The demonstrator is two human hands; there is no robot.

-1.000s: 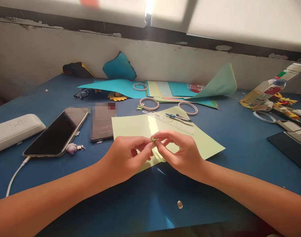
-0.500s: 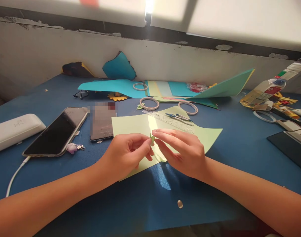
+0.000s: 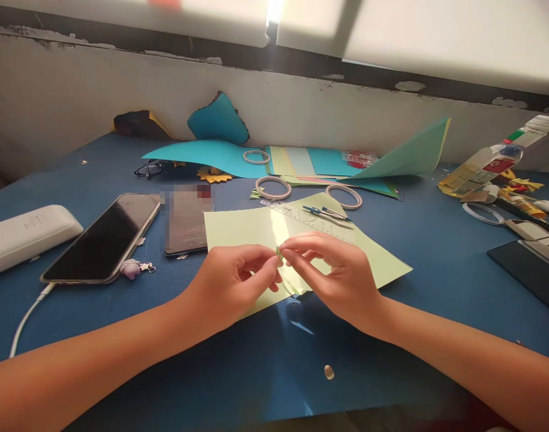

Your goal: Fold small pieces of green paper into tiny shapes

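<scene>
Head view. Reference item: pale green sheet [image 3: 238,231].

- Left hand [image 3: 238,282]: over the near part of the sheet. Thumb and index fingertip pinch a small green paper piece [image 3: 278,252].
- Right hand [image 3: 339,276]: over the sheet, opposite the left hand. Thumb and index finger are closed together at the same piece; the exact contact is too small to tell.
- Clear ruler [image 3: 314,224] and compass [image 3: 323,214]: on the far part of the sheet.
- Tape roll [image 3: 273,197]: just beyond the sheet's far edge.
- Clear bottle [image 3: 485,168]: well to the right of the sheet and farther back, tilted rightward in the view. Yellowish liquid [image 3: 454,185] occupies the lower portion; a white cap [image 3: 544,124] is at the top.
- Phone [image 3: 103,240]: left of the sheet, cable [image 3: 24,321] attached.
</scene>
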